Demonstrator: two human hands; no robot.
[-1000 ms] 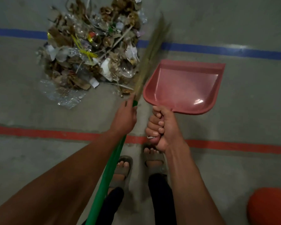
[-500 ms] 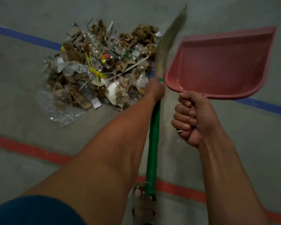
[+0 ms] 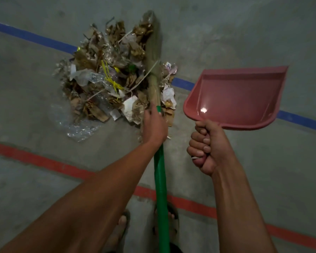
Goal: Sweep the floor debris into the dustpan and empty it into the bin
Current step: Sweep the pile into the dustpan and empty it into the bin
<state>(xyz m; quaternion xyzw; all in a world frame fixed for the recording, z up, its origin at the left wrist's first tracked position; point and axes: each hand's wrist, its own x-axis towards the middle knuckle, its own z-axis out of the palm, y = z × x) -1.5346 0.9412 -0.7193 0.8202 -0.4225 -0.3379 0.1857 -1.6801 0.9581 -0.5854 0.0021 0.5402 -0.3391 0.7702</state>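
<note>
Both hands are full: your left hand (image 3: 154,125) grips the broom (image 3: 160,172) over the debris (image 3: 113,83), your right hand (image 3: 208,148) holds the empty dustpan (image 3: 239,95) aloft. Next, lower it beside the pile.

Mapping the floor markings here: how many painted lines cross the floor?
2. A blue line runs from upper left to right, passing under the debris pile and behind the dustpan. A red line crosses nearer the feet.

Glossy plastic dustpan (image 3: 239,95), matt concrete floor (image 3: 244,33)
</note>
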